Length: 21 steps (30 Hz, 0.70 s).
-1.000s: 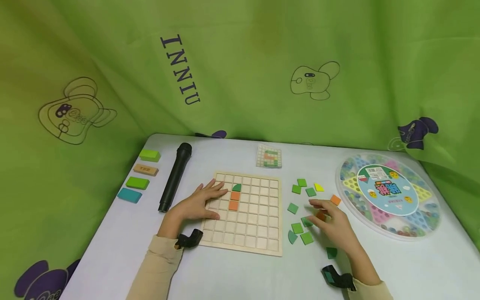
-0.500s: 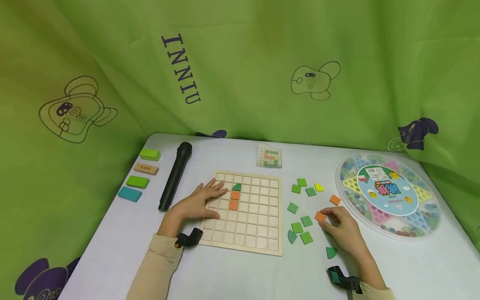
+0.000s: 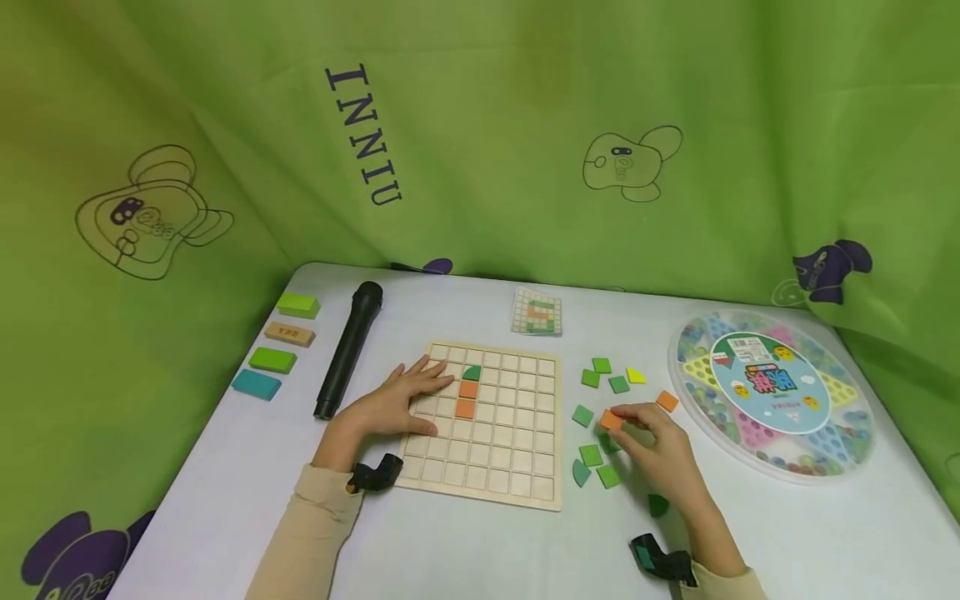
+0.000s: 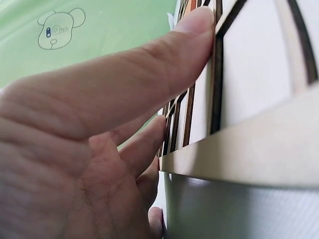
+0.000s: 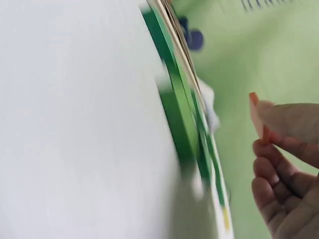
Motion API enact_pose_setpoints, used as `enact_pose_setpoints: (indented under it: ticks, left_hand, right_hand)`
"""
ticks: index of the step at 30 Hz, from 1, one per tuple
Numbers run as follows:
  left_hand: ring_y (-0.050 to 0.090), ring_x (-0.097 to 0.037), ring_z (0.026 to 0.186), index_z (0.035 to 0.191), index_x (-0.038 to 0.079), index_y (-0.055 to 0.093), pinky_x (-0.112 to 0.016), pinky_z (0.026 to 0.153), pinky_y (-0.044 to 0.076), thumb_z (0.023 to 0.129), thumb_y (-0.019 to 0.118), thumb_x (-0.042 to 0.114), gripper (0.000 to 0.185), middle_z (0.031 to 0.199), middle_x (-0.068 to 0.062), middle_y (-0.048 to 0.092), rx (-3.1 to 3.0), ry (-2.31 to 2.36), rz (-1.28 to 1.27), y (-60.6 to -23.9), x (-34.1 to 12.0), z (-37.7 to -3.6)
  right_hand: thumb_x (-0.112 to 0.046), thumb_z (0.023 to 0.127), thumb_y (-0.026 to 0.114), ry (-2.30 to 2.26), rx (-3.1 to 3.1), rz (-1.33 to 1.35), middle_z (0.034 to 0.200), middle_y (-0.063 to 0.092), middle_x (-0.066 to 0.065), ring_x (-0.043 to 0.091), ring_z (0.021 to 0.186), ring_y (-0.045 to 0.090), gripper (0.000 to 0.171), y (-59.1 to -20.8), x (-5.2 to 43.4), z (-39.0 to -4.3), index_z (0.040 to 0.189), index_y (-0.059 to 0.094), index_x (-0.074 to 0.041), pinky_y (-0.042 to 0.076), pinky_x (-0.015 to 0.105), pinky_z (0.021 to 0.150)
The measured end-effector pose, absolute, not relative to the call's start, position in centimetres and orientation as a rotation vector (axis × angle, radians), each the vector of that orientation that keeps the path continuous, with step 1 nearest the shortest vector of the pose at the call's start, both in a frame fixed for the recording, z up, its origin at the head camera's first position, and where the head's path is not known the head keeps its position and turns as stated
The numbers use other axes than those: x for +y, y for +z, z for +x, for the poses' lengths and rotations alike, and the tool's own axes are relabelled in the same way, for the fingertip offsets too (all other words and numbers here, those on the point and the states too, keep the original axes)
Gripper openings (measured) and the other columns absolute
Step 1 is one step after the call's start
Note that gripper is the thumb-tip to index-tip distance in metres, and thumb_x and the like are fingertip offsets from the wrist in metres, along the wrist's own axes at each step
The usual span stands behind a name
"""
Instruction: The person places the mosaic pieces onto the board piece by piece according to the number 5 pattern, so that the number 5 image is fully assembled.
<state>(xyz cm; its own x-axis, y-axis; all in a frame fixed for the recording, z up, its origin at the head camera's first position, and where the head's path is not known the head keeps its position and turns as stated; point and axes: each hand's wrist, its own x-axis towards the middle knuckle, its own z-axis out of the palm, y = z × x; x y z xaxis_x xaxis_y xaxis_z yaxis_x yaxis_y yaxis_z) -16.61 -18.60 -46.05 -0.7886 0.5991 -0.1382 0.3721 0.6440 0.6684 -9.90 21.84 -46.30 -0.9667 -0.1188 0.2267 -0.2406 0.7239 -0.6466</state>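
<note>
My left hand [image 3: 397,404] rests with spread fingers on the left side of a wooden grid board [image 3: 510,496]; in the left wrist view its thumb [image 4: 197,22] presses on the grid. On the board, a green quarter-circle tile [image 3: 472,372] sits above two orange square tiles [image 3: 466,408] in one column. My right hand [image 3: 663,450] pinches another orange square tile [image 3: 611,419] between thumb and fingers, held up over the loose green tiles. The right wrist view shows this orange tile [image 5: 256,117] edge-on, raised off the table.
Several green tiles [image 3: 591,455], a yellow tile [image 3: 636,376] and an orange tile [image 3: 667,401] lie right of the board. A pattern card [image 3: 537,312] lies behind it. A round marble game box [image 3: 772,396] stands far right. A black microphone [image 3: 348,350] and coloured blocks [image 3: 272,360] are at left.
My right hand reached the orange square tile beside the green ones, took it between thumb and fingers, lifted it and moved left. My left hand stays on the board.
</note>
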Motion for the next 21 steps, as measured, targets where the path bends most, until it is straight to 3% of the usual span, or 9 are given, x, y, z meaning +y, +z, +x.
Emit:
enact_pose_setpoints:
  ticks: [6, 15, 21]
  left_hand:
    - [0.002, -0.032, 0.147, 0.146, 0.012, 0.039, -0.057, 0.116, -0.002, 0.076, 0.076, 0.038, 0.083, 0.158, -0.007, 0.021, 2.529, 0.900, 0.780, -45.9, -18.6, -16.7]
    - [0.002, -0.032, 0.147, 0.146, 0.012, 0.039, -0.057, 0.117, -0.002, 0.077, 0.076, 0.038, 0.083, 0.158, -0.007, 0.020, 2.532, 0.876, 0.778, -45.9, -18.4, -16.6]
    - [0.003, -0.034, 0.147, 0.145, 0.012, 0.040, -0.059, 0.116, -0.001, 0.077, 0.076, 0.038, 0.082, 0.158, -0.008, 0.021, 2.550, 0.863, 0.783, -45.8, -18.5, -16.4]
  right_hand:
    - [-0.014, 0.082, 0.074, 1.196, -2.746, 0.489, 0.105, 0.065, -0.002, 0.018, 0.096, 0.062, 0.028, -45.7, 16.5, -10.4, 0.109, 0.069, -0.012, 0.054, 0.037, 0.077]
    - [-0.014, 0.081, 0.075, 1.373, -2.794, 0.517, 0.101, 0.065, -0.006, 0.015, 0.095, 0.063, 0.023, -45.7, 10.0, -11.5, 0.104, 0.071, -0.015, 0.054, 0.034, 0.082]
    - [-0.013, 0.082, 0.073, 1.375, -2.818, 0.485, 0.101, 0.065, 0.000, 0.014, 0.091, 0.059, 0.021, -46.2, 7.4, -12.7, 0.103, 0.071, -0.013, 0.050, 0.032, 0.079]
